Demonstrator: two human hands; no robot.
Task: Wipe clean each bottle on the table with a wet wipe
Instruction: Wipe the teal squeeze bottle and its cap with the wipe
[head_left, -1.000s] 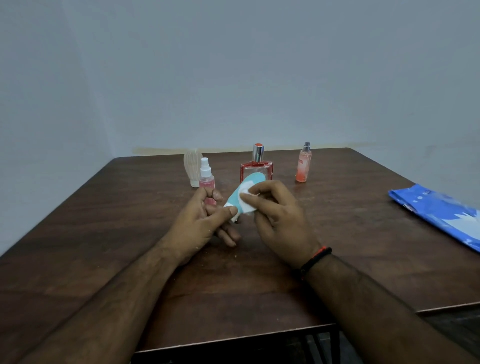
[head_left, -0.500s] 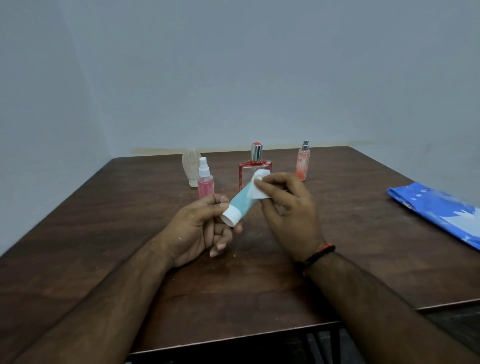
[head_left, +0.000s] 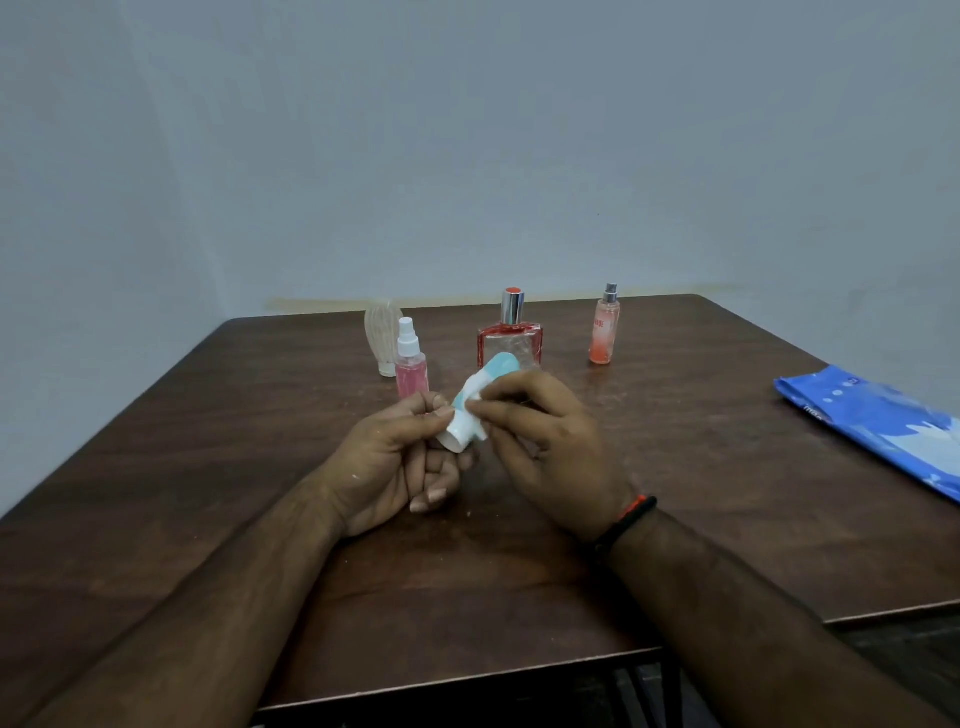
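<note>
Five bottles in all: one teal tube bottle (head_left: 496, 370) with a white cap, tilted above the table (head_left: 208, 467), cap pinched by the left hand (head_left: 395, 457); the right hand (head_left: 545, 441) presses a white wet wipe (head_left: 475, 392) round it. Four others stand behind: clear ribbed bottle (head_left: 382, 338), pink spray bottle (head_left: 411, 364), square red-edged bottle (head_left: 511, 332), slim orange bottle (head_left: 604, 327).

Right hand (head_left: 545, 441) sits lower on the teal tube (head_left: 485, 387) than half a second ago: the wet wipe (head_left: 474, 397) it pinches is now at mid-body, near the white cap (head_left: 457, 434), rather than at the tube's far end. That far end now shows bare. Left hand (head_left: 395, 457) grips at the cap, thumb on top, and sits slightly higher over the table than a second ago.
</note>
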